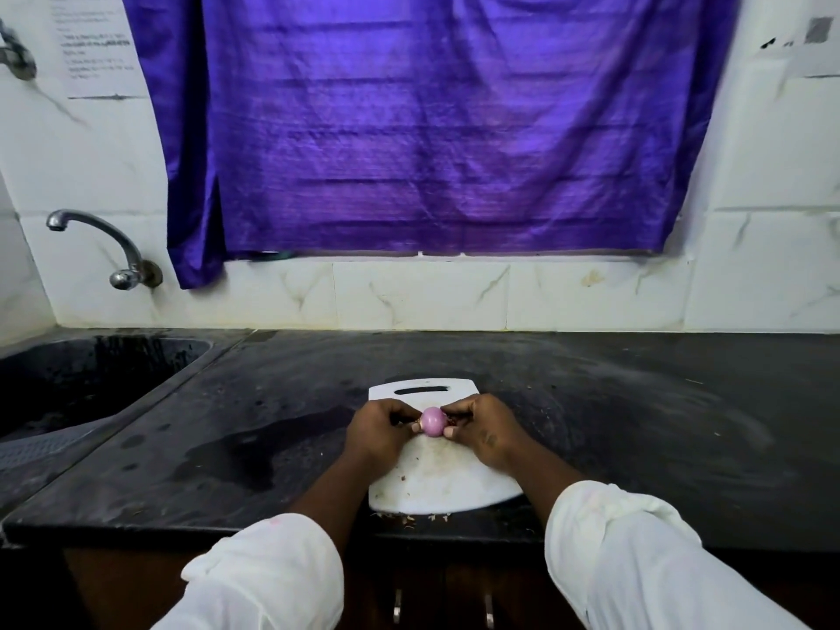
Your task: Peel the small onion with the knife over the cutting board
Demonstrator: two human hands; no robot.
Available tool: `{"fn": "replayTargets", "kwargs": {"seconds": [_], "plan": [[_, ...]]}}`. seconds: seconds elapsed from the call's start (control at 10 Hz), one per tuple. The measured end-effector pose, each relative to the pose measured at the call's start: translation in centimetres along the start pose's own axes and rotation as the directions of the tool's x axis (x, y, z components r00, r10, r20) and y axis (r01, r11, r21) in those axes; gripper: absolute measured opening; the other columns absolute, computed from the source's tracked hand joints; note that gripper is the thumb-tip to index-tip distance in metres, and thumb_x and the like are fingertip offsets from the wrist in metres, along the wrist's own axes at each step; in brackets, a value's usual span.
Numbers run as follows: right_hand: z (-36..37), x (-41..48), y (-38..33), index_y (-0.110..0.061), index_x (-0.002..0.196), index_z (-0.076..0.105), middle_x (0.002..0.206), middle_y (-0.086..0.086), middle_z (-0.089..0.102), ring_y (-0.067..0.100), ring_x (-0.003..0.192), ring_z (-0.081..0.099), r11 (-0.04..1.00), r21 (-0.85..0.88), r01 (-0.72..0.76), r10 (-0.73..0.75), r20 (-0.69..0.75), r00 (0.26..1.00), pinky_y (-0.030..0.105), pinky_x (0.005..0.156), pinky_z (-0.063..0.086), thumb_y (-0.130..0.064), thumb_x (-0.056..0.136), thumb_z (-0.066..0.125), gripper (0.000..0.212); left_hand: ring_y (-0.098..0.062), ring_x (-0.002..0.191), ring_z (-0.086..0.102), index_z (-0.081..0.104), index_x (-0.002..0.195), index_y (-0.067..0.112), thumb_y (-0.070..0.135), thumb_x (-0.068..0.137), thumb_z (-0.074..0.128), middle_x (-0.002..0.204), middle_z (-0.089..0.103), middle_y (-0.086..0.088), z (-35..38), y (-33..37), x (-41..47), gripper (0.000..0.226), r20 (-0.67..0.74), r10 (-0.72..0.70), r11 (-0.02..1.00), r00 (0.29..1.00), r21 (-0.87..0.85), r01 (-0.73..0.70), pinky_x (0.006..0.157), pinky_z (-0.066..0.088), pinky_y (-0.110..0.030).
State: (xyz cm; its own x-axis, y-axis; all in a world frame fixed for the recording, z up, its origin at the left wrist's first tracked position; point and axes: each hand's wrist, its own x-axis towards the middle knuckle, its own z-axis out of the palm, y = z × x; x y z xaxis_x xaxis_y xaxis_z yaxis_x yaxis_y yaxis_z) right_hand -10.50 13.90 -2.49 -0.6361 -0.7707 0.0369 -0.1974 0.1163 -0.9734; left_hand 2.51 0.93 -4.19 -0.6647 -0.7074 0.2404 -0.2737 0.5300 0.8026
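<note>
Onion (432, 421) pinched between both hands – knife hidden.

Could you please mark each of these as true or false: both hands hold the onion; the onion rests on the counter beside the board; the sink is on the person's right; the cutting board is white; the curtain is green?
1. Both hands hold the onion. True: the left hand and right hand pinch the onion between them.
2. The onion rests on the counter beside the board. False: it is held over the cutting board.
3. The sink is on the person's right. False: the sink is on the left.
4. The cutting board is white. True.
5. The curtain is green. False: the curtain is purple.
</note>
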Motion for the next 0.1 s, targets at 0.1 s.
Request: {"fn": "replayTargets", "kwargs": {"seconds": [0.1], "plan": [[0.02, -0.26, -0.84, 0.013, 0.119, 0.060, 0.087, 0.012, 0.057, 0.019, 0.072, 0.055, 0.966, 0.214, -0.145, 0.152, -0.018, 0.988, 0.018, 0.048, 0.055, 0.007, 0.098, 0.050, 0.024, -0.013, 0.099, 0.068, 0.077, 0.118, 0.018, 0.004, 0.095, 0.066, 0.107, 0.079, 0.000, 0.01, 0.13, -0.39, 0.030, 0.019, 0.022, 1.000, 1.000, 0.019, -0.022, 0.092, 0.054, -0.028]]}}
